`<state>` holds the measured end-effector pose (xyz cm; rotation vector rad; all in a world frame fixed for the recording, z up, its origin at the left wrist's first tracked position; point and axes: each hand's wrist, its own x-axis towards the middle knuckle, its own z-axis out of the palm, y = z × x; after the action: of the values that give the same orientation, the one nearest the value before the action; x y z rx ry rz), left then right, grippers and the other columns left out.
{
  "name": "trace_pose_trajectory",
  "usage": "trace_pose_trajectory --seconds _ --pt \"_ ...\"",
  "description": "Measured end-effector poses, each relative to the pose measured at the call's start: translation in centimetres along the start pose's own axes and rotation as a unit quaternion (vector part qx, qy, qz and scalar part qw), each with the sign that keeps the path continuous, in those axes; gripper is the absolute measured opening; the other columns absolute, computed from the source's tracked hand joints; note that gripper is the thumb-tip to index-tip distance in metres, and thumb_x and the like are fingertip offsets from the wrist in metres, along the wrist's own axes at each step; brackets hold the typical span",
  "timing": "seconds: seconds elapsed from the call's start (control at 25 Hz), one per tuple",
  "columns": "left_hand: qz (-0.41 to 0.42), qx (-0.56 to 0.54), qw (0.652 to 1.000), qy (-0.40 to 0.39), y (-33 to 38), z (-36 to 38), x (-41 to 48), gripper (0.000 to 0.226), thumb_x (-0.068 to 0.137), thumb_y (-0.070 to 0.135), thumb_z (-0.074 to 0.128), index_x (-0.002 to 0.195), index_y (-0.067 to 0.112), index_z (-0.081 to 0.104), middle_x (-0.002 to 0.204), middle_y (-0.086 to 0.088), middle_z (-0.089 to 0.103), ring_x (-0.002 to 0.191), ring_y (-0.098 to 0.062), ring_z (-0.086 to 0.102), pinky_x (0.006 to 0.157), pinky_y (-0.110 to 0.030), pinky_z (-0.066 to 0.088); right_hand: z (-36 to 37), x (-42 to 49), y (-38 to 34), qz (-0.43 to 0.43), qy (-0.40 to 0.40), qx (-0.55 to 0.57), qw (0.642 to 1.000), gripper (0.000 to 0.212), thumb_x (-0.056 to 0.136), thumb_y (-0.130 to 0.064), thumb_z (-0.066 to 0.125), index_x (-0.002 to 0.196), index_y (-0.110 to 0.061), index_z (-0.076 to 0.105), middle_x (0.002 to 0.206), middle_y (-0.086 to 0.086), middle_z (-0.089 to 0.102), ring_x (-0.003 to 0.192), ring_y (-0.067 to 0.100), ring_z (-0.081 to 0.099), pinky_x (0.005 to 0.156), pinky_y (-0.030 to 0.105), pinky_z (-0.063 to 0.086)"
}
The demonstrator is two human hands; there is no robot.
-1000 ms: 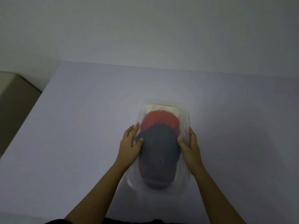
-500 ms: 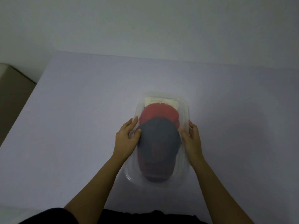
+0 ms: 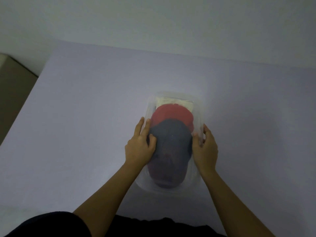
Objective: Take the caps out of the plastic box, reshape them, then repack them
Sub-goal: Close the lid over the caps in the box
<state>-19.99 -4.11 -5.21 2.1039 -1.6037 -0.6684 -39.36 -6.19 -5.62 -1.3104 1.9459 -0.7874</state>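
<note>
Two hands flank a clear plastic box (image 3: 199, 108) that sits on a pale lilac table (image 3: 85, 117), well apart from each other with the box's width between them. The left hand (image 3: 138, 147) is at the box's left wall: its fingers (image 3: 142, 125) lie stretched along the outside and its thumb is curled inward onto the grey cap (image 3: 171, 147), so the wall sits pinched between them. The right hand (image 3: 205, 147) mirrors it at the right wall, fingers hooked over the rim from outside and thumb touching the grey cap's edge.

The grey cap lies between the two thumbs, on top of the pile inside the box. Its brim runs back between the wrists to the box's near end, which is level with the forearms. Just past the fingertips a red cap (image 3: 171, 113) shows from under the grey one. Beyond that, at the far end of the box, lies a cream piece (image 3: 174, 101); in this dim light it is probably a third cap, though its shape is unclear.

Dark clothing (image 3: 51, 224) fills the view below the left forearm. Far out to the left of the left hand, off the table's edge, stands a brownish surface (image 3: 13, 86).
</note>
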Motion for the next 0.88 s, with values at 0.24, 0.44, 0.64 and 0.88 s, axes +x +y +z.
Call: trace_pose_trajectory --seconds 0.24,0.44,0.64,0.88 --pt "-0.011 -0.115 0.993 -0.033 -0.9 -0.8 0.1 0.060 0.088 0.050 0.037 0.145 0.035 0.026 0.155 0.007 0.025 0.135 -0.017 0.039 0.107 -0.037 0.036 -0.4 -0.8 -0.4 -0.008 0.096 0.046 0.994 0.049 0.090 -0.040 0.053 0.133 -0.022 0.040 0.135 -0.003 0.049 0.115 0.014 0.053 0.093 0.040 0.048" --pt "-0.174 -0.250 0.947 -0.104 -2.6 -1.9 -5.2 0.085 0.082 0.054 0.056 0.147 0.038 0.003 0.157 0.001 0.020 0.135 -0.031 0.039 0.104 -0.046 0.040 -2.2 -5.6 2.5 0.086 -0.050 0.119 0.988 0.074 0.082 -0.059 0.051 0.142 -0.022 0.027 0.146 -0.003 0.034 0.131 0.015 0.038 0.108 0.043 0.037" --pt "-0.262 -0.416 0.857 -0.156 -1.8 -1.5 -9.4 0.070 0.072 0.039 0.076 0.129 0.039 0.036 0.134 -0.001 0.049 0.113 -0.030 0.056 0.084 -0.051 0.055 -3.3 -9.5 4.9 0.139 -0.191 0.188 0.953 0.046 0.080 -0.027 0.071 0.123 -0.025 0.052 0.110 -0.006 0.067 0.093 0.013 0.066 0.076 0.038 0.057" --pt "-0.204 -0.463 0.850 -0.148 4.3 0.6 -3.3 0.060 0.078 0.020 0.072 0.129 0.032 0.041 0.121 -0.002 0.058 0.106 -0.032 0.061 0.083 -0.052 0.055 -7.0 -2.1 4.0 0.104 -0.161 0.255 0.948 0.038 0.084 -0.021 0.067 0.120 -0.026 0.055 0.106 -0.005 0.067 0.091 0.013 0.066 0.061 0.028 0.051"
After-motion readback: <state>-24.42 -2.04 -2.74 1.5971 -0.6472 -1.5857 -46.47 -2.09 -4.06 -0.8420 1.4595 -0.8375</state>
